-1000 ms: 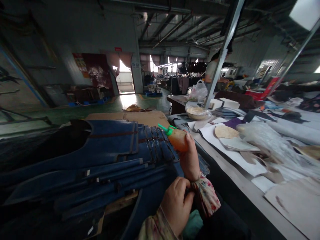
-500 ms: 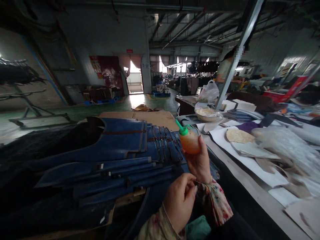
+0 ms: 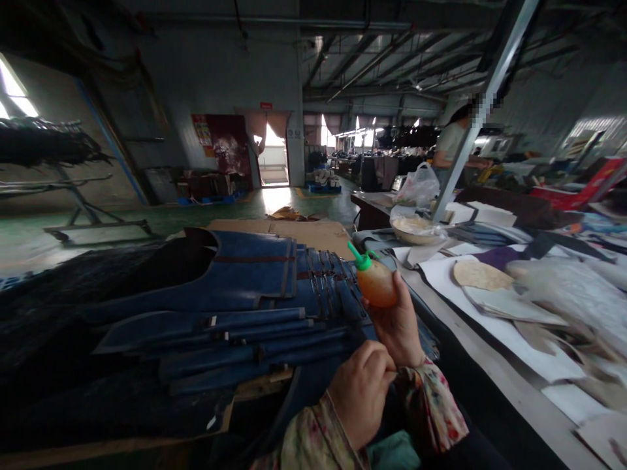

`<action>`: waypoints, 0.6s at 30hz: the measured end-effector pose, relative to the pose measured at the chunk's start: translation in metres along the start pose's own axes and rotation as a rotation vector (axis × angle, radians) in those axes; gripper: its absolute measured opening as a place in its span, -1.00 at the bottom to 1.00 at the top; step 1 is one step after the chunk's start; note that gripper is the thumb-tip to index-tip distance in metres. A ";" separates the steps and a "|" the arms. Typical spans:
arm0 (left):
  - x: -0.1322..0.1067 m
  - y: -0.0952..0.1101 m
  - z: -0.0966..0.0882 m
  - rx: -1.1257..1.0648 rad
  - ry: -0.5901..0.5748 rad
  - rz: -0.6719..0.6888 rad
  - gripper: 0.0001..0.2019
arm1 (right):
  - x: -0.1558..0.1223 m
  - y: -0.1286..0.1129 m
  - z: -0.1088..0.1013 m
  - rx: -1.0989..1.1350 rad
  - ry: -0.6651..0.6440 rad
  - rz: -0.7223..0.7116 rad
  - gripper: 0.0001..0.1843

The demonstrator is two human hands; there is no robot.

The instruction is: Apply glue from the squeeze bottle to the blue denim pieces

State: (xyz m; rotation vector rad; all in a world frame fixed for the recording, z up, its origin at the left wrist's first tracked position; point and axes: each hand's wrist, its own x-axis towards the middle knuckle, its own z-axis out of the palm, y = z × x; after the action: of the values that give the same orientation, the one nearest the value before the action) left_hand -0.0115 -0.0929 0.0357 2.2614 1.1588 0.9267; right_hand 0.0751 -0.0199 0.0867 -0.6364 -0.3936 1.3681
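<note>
My right hand (image 3: 399,320) holds up a squeeze bottle (image 3: 376,282) with a green nozzle and orange-tinted contents, its fingers and thumb around the lower body. Just below, my left hand (image 3: 361,393) is curled shut close to the right wrist, with nothing visible in its fingers. Both hands are above the edge of a stack of dark blue panels (image 3: 220,307), which look like leather or coated fabric and have stitched strips and straps. Floral sleeves (image 3: 431,408) cover both wrists.
To the right, a long work table (image 3: 504,372) holds white paper sheets and tan cut pieces. A bowl (image 3: 416,230) and a plastic bag (image 3: 418,186) stand beyond them. Cardboard (image 3: 294,232) lies behind the blue stack. A metal pole (image 3: 482,111) rises by a co-worker (image 3: 453,147).
The whole scene has shifted right in view as the camera turned. The bottle stays in my right hand, and my left hand stays curled near that wrist.
</note>
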 end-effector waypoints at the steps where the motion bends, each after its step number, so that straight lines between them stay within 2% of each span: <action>1: -0.002 -0.002 0.001 -0.023 0.013 0.003 -0.93 | -0.001 0.001 0.001 -0.007 -0.002 -0.008 -0.69; 5: -0.008 -0.006 0.002 -0.086 0.037 -0.021 -0.90 | -0.003 0.005 0.001 -0.036 -0.004 -0.025 -0.68; 7: -0.007 -0.007 0.003 -0.202 0.048 -0.054 -0.90 | -0.004 0.007 0.001 -0.038 -0.011 -0.021 -0.67; 11: -0.004 -0.008 0.010 -0.522 0.109 -0.218 -0.91 | -0.003 0.008 0.000 -0.040 -0.039 -0.033 -0.64; 13: -0.003 -0.008 0.014 -0.597 0.154 -0.258 -0.92 | -0.001 0.008 -0.001 -0.035 -0.027 -0.035 -0.65; 16: -0.005 -0.007 0.017 -0.505 0.210 -0.187 -0.93 | 0.000 0.008 -0.001 -0.019 0.004 -0.024 -0.67; 18: -0.008 -0.006 0.017 -0.290 0.269 -0.012 -0.89 | 0.001 0.007 -0.001 -0.012 0.000 -0.023 -0.67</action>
State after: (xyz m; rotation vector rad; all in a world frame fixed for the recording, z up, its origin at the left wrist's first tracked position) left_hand -0.0053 -0.0978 0.0174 1.9398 1.0633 1.3326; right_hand 0.0705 -0.0182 0.0813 -0.6401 -0.4080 1.3442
